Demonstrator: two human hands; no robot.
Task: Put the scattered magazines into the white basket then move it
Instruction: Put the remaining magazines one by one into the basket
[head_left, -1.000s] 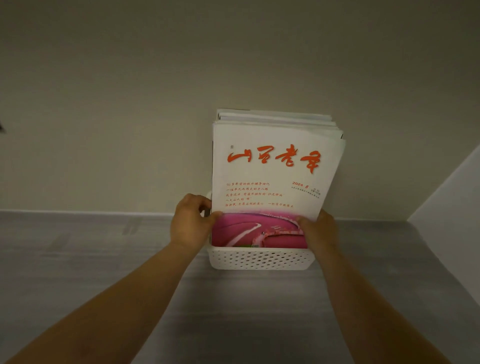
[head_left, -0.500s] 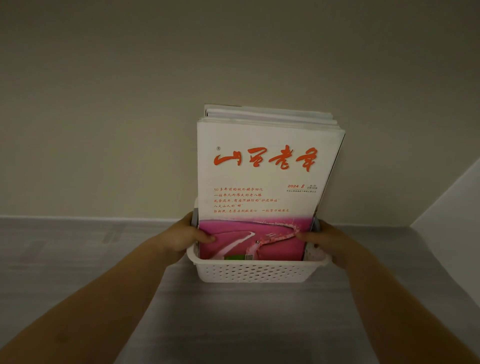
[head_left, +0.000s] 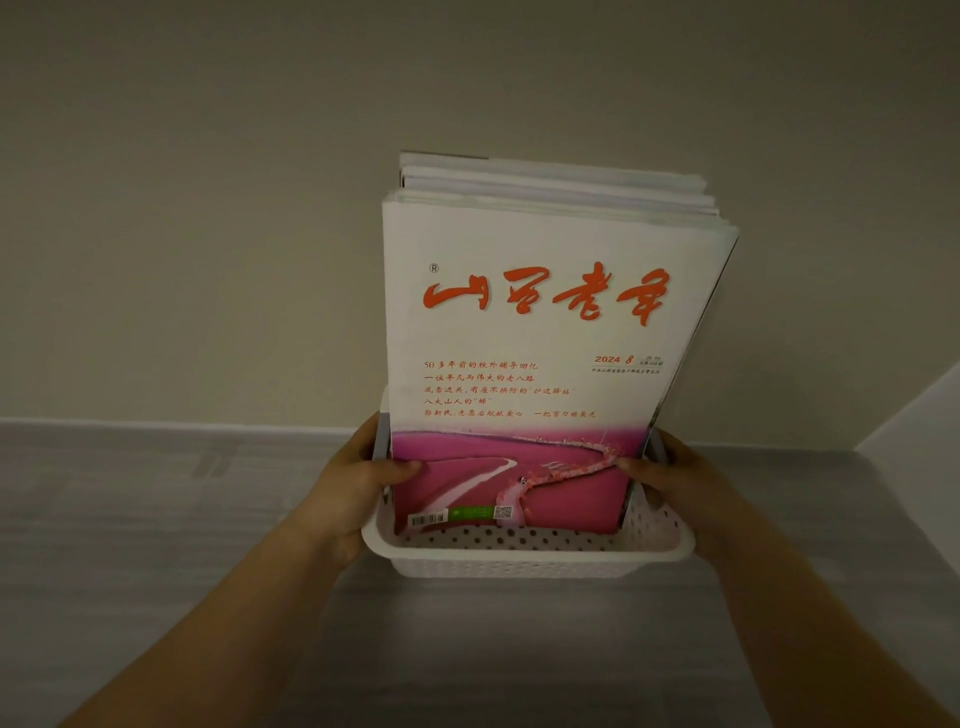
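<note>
1. Since a second ago the white basket (head_left: 524, 548) has come nearer and lower in view, and more of its inside now shows.
2. Several magazines (head_left: 545, 322) stand upright in it as one stack and rise well above the rim. The front cover is white with a red title and a pink picture.
3. The left hand (head_left: 353, 483) grips the basket's left side, its thumb laid on the front cover.
4. The right hand (head_left: 675, 478) grips the right side, with its thumb on the cover too.
5. The basket is over a grey wood-grain surface (head_left: 130, 519) close to the wall (head_left: 208, 208); I cannot tell whether it rests there or is lifted.
</note>
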